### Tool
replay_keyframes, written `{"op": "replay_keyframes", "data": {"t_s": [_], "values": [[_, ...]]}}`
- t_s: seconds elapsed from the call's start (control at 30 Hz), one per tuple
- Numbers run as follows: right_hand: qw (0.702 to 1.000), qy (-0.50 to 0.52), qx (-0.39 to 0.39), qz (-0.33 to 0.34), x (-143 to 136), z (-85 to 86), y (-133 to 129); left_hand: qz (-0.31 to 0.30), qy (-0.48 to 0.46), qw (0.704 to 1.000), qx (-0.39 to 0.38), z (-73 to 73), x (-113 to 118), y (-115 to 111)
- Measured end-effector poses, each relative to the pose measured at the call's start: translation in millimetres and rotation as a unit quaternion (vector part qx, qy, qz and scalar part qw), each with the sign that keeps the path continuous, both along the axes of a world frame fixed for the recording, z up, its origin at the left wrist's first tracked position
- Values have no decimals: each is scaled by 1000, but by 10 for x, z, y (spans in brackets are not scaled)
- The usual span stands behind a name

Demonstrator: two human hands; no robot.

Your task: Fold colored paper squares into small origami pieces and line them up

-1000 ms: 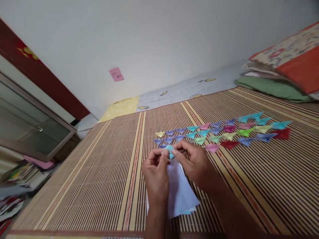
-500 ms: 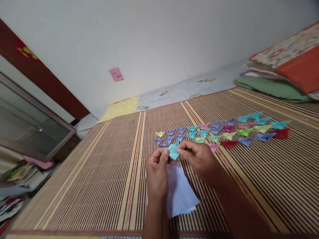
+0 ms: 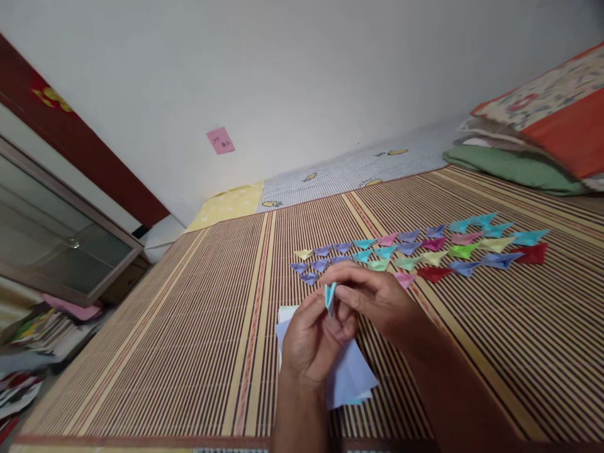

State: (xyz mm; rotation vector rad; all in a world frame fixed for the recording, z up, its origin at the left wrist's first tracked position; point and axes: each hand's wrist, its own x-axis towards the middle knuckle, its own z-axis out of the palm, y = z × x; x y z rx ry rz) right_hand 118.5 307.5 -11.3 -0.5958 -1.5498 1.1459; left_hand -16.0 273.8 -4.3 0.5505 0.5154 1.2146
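A small folded piece of turquoise paper is held upright and edge-on between my two hands. My left hand grips it from the left, palm partly turned up and fingers curled beneath. From the right, my right hand pinches it with thumb and fingers. Below my hands lies a stack of paper sheets, lavender on top, with white and turquoise edges showing; my left hand and wrist cover part of it. Just beyond are rows of small folded paper boats in blue, turquoise, pink, green, yellow and red.
A striped bamboo mat covers the bed. Pillows and a green folded cloth are piled at the far right. A pink note sticks to the wall. At left stand a glass-door cabinet and stacked books.
The turquoise paper has turned from its broad side facing me to edge-on. My left hand has rolled palm-up, and my right hand has shifted slightly over it.
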Motion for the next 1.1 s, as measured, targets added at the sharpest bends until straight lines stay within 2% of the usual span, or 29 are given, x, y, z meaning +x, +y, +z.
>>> {"op": "replay_keyframes", "data": {"t_s": [0.1,0.27,0.37,0.6,0.77,0.87,1.0,1.1], "values": [[1000,21,-10,2,1,23,-16,-6,45,999,0,-18,13,2],[999,-14,6,-46,57,47,-22,98,195,976,29,25,-95,-14],[997,-40,3,-66,53,51,-20,102,252,960,62,51,-131,-37],[996,-56,25,-72,-19,70,-52,43,227,971,56,55,-158,-28],[996,-49,20,-69,-32,69,-60,30,195,979,49,65,-202,-20],[995,-50,21,-79,-45,59,-59,48,210,974,64,63,-167,-24],[995,-48,18,-88,-55,51,-59,108,251,957,97,35,-116,-27],[990,-56,43,-122,-40,84,-74,143,264,949,93,14,-135,-11]]}}
